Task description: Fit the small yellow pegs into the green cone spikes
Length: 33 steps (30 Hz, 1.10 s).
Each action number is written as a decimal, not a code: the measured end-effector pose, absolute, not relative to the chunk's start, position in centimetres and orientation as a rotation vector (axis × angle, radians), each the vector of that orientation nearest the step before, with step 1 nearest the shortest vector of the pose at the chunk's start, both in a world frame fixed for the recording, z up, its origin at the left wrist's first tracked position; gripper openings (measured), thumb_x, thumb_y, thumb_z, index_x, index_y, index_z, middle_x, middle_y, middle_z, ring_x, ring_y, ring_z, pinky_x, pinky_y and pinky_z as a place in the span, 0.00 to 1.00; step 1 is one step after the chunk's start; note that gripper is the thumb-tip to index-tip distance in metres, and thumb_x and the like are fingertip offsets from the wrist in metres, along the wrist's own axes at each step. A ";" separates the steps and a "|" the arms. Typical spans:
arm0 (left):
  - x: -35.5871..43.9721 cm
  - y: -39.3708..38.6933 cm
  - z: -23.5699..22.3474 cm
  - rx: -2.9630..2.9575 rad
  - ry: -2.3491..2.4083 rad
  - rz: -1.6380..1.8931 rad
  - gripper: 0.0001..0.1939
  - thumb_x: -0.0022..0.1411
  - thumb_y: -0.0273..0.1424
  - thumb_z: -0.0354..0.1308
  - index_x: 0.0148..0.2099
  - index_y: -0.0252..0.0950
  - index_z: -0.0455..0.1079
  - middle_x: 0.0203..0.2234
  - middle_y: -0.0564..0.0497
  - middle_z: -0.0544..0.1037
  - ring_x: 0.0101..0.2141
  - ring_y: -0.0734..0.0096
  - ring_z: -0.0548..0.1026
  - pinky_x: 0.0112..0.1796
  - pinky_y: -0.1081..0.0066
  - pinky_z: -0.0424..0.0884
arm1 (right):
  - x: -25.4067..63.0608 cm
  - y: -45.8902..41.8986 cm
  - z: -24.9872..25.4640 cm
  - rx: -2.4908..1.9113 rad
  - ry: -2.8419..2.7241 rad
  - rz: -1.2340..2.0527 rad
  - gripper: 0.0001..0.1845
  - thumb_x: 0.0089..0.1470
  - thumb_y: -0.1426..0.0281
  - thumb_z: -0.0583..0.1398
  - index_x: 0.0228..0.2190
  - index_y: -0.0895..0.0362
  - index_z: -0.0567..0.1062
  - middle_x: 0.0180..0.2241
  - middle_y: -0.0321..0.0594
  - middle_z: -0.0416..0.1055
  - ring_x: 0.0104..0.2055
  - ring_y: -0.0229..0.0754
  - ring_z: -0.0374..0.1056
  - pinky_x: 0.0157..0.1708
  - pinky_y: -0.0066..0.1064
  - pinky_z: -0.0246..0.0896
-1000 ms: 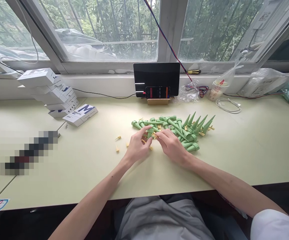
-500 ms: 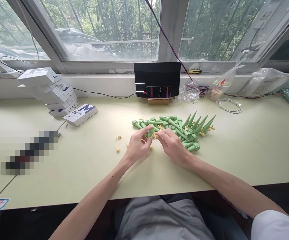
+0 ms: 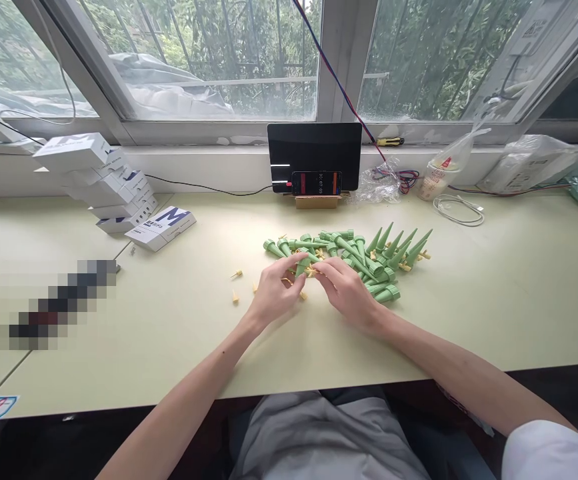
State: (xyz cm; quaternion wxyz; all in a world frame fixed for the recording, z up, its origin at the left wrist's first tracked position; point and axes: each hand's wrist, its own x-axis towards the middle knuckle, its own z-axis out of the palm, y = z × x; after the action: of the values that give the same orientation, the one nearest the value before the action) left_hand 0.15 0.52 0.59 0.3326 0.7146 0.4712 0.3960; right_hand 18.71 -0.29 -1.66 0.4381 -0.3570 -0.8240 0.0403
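Between the thumb and fingers of my left hand (image 3: 276, 291) is a green plastic watering spike (image 3: 302, 267), partly covered by the fingers. My right hand (image 3: 347, 291) is closed in a pinch on a small yellow plastic nozzle (image 3: 311, 271) right beside that spike; its fingertips hide part of the piece. Behind and to the right of both hands lies a pile of green spikes (image 3: 353, 250). Several spikes at the pile's right side (image 3: 397, 248) point upward, with yellow pieces at their lower ends. Loose yellow nozzles (image 3: 235, 297) are scattered left of my left hand.
A phone (image 3: 317, 183) leans on a dark screen (image 3: 313, 143) at the back. White boxes (image 3: 113, 180) are stacked at the left, with one more box (image 3: 161, 229) in front. A bagged cup (image 3: 439, 180) and a coiled white cable (image 3: 459, 212) are at the back right.
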 end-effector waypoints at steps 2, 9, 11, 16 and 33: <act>0.2 0.5 0.6 1.870 1.220 1.050 0.19 0.62 0.34 0.56 0.55 0.38 0.74 0.33 0.48 0.76 0.26 0.74 0.73 0.27 0.74 0.73 | 18.7 -0.3 -1.7 -0.896 -2.043 0.128 0.10 0.68 0.73 0.52 0.46 0.54 0.71 0.39 0.45 0.72 0.41 0.45 0.69 0.40 0.37 0.68; 0.2 0.5 0.6 1.873 1.217 1.054 0.19 0.62 0.34 0.57 0.55 0.37 0.74 0.34 0.48 0.78 0.27 0.72 0.75 0.28 0.72 0.75 | 18.6 -0.3 -1.8 -0.917 -1.988 0.247 0.08 0.67 0.71 0.54 0.45 0.56 0.71 0.38 0.45 0.75 0.37 0.44 0.72 0.37 0.35 0.68; 0.2 0.5 0.6 1.870 1.209 1.058 0.20 0.62 0.35 0.57 0.56 0.38 0.73 0.36 0.47 0.78 0.28 0.72 0.76 0.29 0.72 0.76 | 18.5 -0.3 -1.8 -0.913 -1.966 0.270 0.07 0.67 0.71 0.55 0.45 0.56 0.71 0.38 0.45 0.76 0.38 0.44 0.73 0.38 0.35 0.69; 0.3 0.3 0.7 1.885 1.198 1.060 0.21 0.62 0.33 0.57 0.58 0.38 0.72 0.39 0.47 0.79 0.28 0.74 0.75 0.29 0.73 0.75 | 18.5 -0.4 -1.7 -0.910 -1.954 0.283 0.06 0.67 0.70 0.55 0.43 0.56 0.71 0.37 0.44 0.76 0.37 0.43 0.73 0.37 0.34 0.69; 0.3 0.2 0.6 1.891 1.157 1.032 0.22 0.61 0.33 0.58 0.58 0.38 0.69 0.32 0.51 0.70 0.26 0.76 0.72 0.27 0.75 0.74 | 18.6 -0.5 -1.8 -0.946 -1.931 0.259 0.05 0.67 0.69 0.55 0.41 0.55 0.71 0.36 0.43 0.76 0.34 0.42 0.73 0.34 0.33 0.68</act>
State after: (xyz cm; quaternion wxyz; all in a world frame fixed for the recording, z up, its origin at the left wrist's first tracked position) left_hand 0.33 0.24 0.64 0.3411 0.7270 0.4449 0.3965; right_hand 18.57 -0.47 -1.76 0.4690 -0.3857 -0.7875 0.1055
